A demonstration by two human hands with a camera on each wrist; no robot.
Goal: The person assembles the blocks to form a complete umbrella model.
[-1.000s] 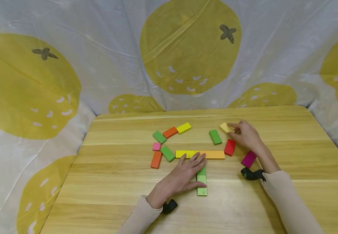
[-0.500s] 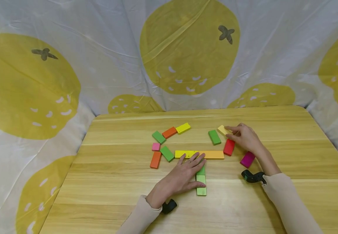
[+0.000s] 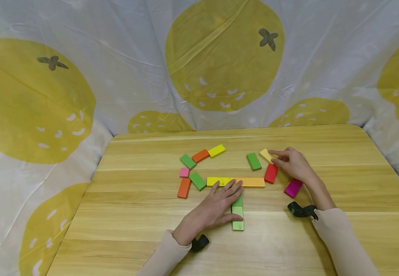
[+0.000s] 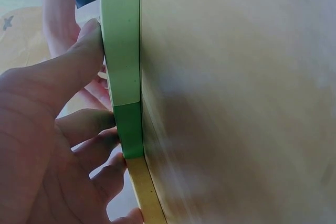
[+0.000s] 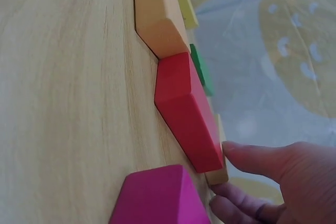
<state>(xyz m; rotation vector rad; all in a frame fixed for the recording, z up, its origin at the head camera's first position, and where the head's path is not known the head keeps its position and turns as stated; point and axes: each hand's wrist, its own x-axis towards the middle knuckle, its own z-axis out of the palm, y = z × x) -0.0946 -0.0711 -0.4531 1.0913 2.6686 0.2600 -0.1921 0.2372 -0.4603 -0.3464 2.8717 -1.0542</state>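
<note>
My left hand (image 3: 213, 209) rests with spread fingers across the wooden blocks in the middle. Its thumb touches the light green block (image 3: 238, 225); its fingertips lie over the green block (image 3: 238, 201) and where the yellow block (image 3: 219, 181) meets the orange block (image 3: 252, 183). At the right, my right hand (image 3: 294, 165) pinches a pale yellow block (image 3: 265, 155) between thumb and fingers. In the right wrist view, this pale yellow block (image 5: 218, 176) lies on the table against the far end of the red block (image 5: 188, 111), which partly hides it.
A green block (image 3: 254, 161) lies left of the pale yellow one. Near my right wrist is a magenta block (image 3: 293, 188). To the left, several blocks form a bent row, among them a pink block (image 3: 184, 173) and an orange-red block (image 3: 184, 188). A patterned cloth (image 3: 144, 76) hangs behind the table.
The pale yellow block has moved slightly toward me, closer to the red block, with my right hand on it. My left hand has stayed in place.
</note>
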